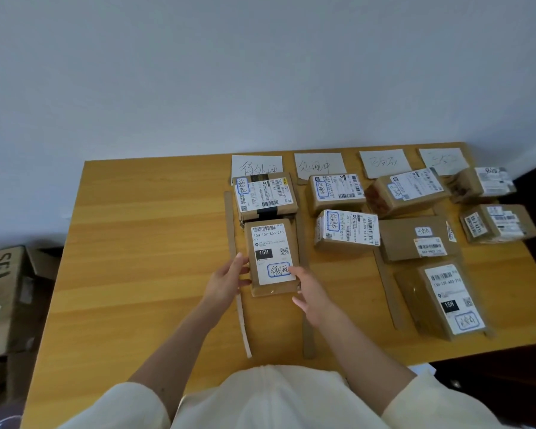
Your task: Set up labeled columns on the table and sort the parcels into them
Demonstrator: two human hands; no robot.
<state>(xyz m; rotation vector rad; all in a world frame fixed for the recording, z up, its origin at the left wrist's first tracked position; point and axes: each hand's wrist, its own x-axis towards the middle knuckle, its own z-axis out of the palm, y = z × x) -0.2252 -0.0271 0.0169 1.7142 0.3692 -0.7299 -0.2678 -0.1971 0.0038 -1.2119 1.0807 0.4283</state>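
Note:
A brown parcel [273, 258] with a white shipping label lies flat in the leftmost column, just below another labelled parcel [265, 195]. My left hand [226, 280] touches its left edge with fingers spread. My right hand [311, 292] rests at its lower right corner, fingers apart. Neither hand grips it. Several handwritten paper labels head the columns, the leftmost label [256, 165] partly under the upper parcel. Cardboard strips [231, 230] separate the columns on the wooden table [143, 258].
Two parcels [345, 229] fill the second column, three [418, 239] the third, two [497, 222] the fourth at the table's right edge. A large cardboard box [3, 298] stands on the floor at left. A plain wall rises behind the table.

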